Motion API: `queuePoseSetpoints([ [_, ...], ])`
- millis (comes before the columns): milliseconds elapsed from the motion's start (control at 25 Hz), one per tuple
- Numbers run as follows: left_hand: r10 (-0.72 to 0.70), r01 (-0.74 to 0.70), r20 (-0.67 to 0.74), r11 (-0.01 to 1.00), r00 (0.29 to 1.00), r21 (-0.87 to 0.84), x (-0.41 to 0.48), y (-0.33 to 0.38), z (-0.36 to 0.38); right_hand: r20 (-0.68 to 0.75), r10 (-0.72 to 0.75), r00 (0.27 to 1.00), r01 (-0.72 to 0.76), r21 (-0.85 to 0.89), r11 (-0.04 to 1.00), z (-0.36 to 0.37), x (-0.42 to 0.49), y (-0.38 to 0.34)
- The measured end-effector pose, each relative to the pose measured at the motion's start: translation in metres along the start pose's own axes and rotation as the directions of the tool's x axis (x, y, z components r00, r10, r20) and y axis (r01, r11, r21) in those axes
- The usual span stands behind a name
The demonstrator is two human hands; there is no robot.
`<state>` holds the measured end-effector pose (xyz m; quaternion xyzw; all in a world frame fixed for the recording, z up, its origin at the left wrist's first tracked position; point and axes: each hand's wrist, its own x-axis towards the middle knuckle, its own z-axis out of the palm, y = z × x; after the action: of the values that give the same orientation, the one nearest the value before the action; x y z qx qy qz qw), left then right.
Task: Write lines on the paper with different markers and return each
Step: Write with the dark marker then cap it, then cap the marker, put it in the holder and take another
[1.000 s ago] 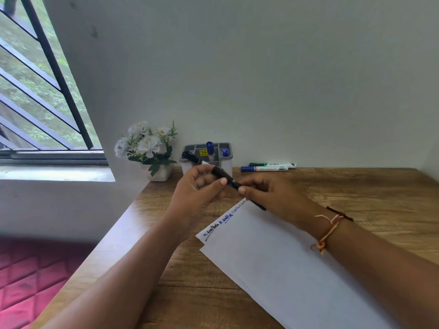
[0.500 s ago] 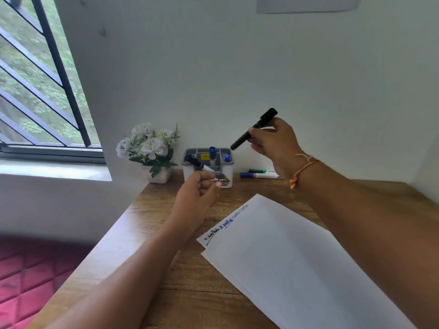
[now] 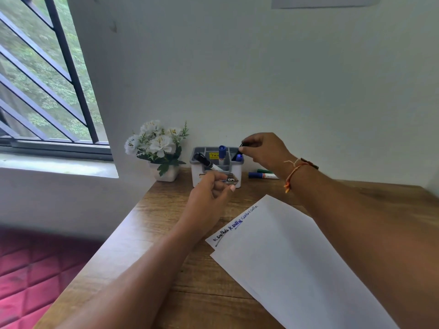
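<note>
White paper (image 3: 297, 257) lies on the wooden desk (image 3: 152, 233), with short black and blue writing near its top left corner. A grey marker holder (image 3: 196, 175) stands by the wall. My right hand (image 3: 263, 150) pinches a black marker (image 3: 237, 155), whose lower end is inside the holder's right compartment beside a blue cap (image 3: 240, 158). My left hand (image 3: 209, 193) hovers in front of the holder, gripping a white marker with a black cap (image 3: 204, 160) that points up and left. A blue marker (image 3: 222, 151) stands upright in the holder's middle.
A blue and a green marker (image 3: 263, 174) lie on the desk right of the holder, against the wall. A small pot of white flowers (image 3: 156, 148) stands left of the holder. A barred window (image 3: 47, 91) is on the left. The desk's left edge drops to a red mat (image 3: 35, 269).
My right hand lifted the black marker off the paper, swung it up and then down into the holder's right compartment. My left hand moved forward toward the holder with the black-capped marker.
</note>
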<state>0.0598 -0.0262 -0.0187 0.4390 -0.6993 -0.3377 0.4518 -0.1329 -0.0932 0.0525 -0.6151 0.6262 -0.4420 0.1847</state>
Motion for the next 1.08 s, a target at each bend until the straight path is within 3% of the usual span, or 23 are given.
queuePoseSetpoints([
  [120, -0.005, 0.004, 0.014, 1.000, 1.000, 0.014, 0.001, 0.000, 0.001, -0.028, -0.020, 0.999, 0.022, 0.082, 0.996, -0.018, -0.004, 0.013],
  [160, -0.003, 0.003, 0.013, 1.000, 1.000, 0.015, 0.001, 0.000, 0.001, -0.060, -0.016, 0.998, 0.018, 0.039, 0.999, -0.023, -0.005, 0.021],
  [240, 0.002, -0.002, 0.015, 1.000, 1.000, 0.015, 0.000, 0.000, 0.002, -0.087, -0.015, 0.996, -0.003, -0.200, 0.980, -0.030, -0.007, 0.041],
  [360, 0.014, -0.015, 0.023, 0.999, 1.000, 0.045, 0.000, 0.002, 0.002, 0.030, -0.002, 1.000, 0.016, -0.497, 0.868, -0.029, -0.013, 0.069],
  [560, 0.024, -0.027, 0.039, 0.997, 0.999, 0.075, -0.001, 0.003, 0.001, 0.185, -0.023, 0.982, 0.151, -0.717, 0.680, -0.022, -0.014, 0.088],
  [880, 0.042, -0.046, 0.053, 0.996, 0.998, 0.075, -0.003, 0.003, 0.001, 0.204, -0.138, 0.969, 0.246, -0.798, 0.550, -0.024, -0.029, 0.076],
  [1080, 0.033, -0.041, 0.077, 0.994, 0.996, 0.098, -0.004, 0.006, 0.004, 0.257, -0.271, 0.928, 0.374, -0.617, 0.692, -0.032, -0.065, 0.035],
])
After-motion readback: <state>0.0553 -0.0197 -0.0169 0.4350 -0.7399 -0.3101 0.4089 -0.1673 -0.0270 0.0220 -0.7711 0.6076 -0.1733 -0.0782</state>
